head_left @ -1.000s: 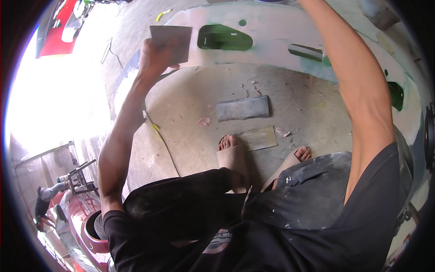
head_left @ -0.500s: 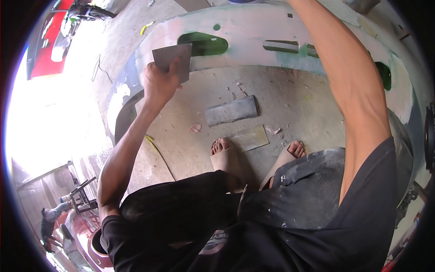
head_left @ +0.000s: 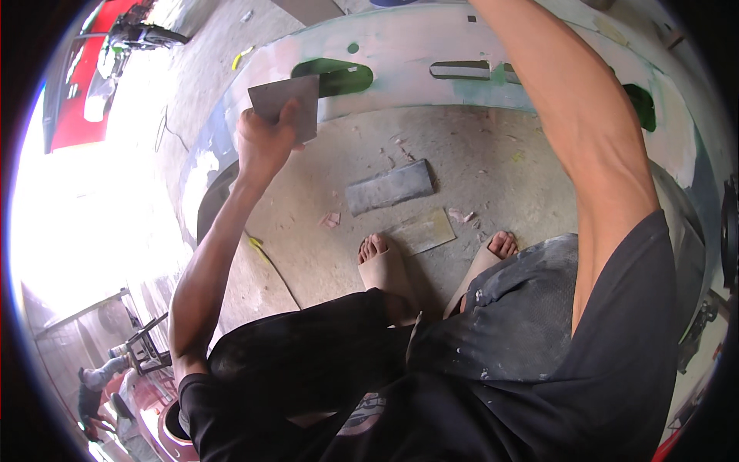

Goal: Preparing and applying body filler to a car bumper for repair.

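Observation:
My left hand [head_left: 265, 146] grips a thin, flat grey square plate [head_left: 303, 94], with the thumb pressed on its upper face. The plate looks like a filler spreader, and it overlaps the left end of a green-edged slot in a car bumper [head_left: 402, 81]. Pinkish-white and pale green patches cover that long curved bumper, which arcs across the far side in front of me. Whether the plate touches the bumper I cannot tell. My right arm stretches over the bumper's right part and leaves the picture at the top edge, so my right hand is out of sight.
On the concrete floor inside the bumper's curve lie a grey block [head_left: 390, 187], a flat yellowish board [head_left: 422, 232] and scattered pinkish scraps. My sandalled feet are just behind them. A thin stick with a yellow end [head_left: 256, 245] lies at left. A motorcycle [head_left: 142, 35] stands far left.
The bumper and floor have shifted slightly left and up in the picture. My left hand, still holding the plate, stays near the same slot; my right arm remains stretched out.

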The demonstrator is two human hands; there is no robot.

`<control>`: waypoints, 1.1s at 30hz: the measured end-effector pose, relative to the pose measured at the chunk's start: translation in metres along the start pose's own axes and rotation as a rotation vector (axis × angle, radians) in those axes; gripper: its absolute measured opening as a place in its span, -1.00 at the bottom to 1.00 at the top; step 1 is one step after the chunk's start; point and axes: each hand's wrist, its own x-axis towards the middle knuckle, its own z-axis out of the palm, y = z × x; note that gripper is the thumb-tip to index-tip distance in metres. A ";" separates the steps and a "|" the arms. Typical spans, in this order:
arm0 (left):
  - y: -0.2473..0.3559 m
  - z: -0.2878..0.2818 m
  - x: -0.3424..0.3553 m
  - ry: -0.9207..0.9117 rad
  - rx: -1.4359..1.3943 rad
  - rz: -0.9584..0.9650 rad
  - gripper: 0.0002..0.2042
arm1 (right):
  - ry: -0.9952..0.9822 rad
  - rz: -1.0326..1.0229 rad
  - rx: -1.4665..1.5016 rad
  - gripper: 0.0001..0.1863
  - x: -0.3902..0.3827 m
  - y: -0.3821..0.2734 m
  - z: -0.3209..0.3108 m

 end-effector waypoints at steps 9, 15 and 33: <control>0.023 0.027 -0.010 -0.071 -0.004 0.138 -0.70 | 0.031 -0.007 0.009 -0.57 0.019 -0.005 -0.015; 0.023 0.017 -0.005 -0.134 0.035 0.148 -0.69 | -0.030 -0.070 0.045 -0.61 0.017 0.001 -0.010; 0.056 0.017 0.046 -0.144 -0.103 0.122 -0.69 | -0.014 -0.046 0.007 -0.64 0.025 -0.008 -0.021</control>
